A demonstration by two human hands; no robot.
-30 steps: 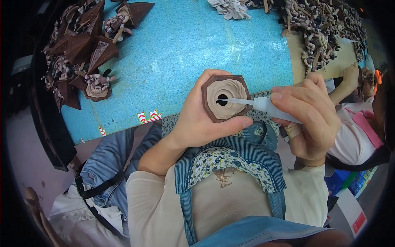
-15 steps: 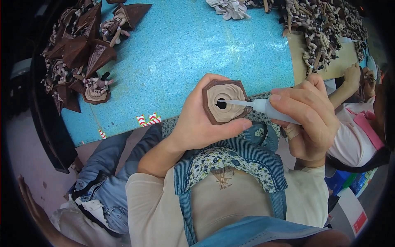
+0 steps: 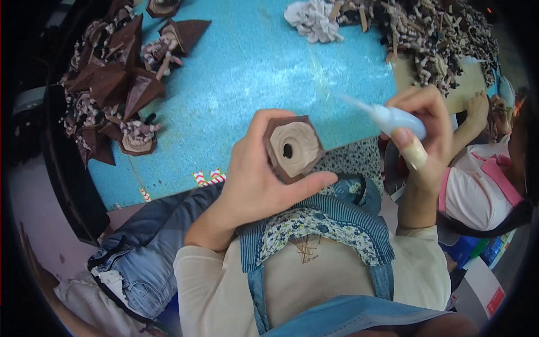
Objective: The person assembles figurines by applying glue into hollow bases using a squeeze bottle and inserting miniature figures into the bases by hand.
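Note:
In my left hand (image 3: pixel 247 165) is a brown octagonal base (image 3: pixel 300 143) with a beige, rippled top and a dark hole in its middle. My fingers wrap its far side and the thumb lies along the near side. A small white squeeze bottle (image 3: pixel 400 119) with a long thin nozzle is gripped in my right hand (image 3: pixel 428 135). Its nozzle points left and stands apart from the base, above the blue table. A beige wrap covers part of my right thumb.
Brown pointed pieces with small figures (image 3: pixel 109 78) are heaped at the far left of the blue table (image 3: pixel 241 73). A crumpled white cloth (image 3: pixel 314 21) lies at the back, beside a large pile of small figure parts (image 3: pixel 432 33). Another person's arm (image 3: pixel 471 121) works at the right.
The bottle's nozzle has come out of the hole as my right hand drew back, up and to the right. My left hand has shifted slightly left, tilting the base.

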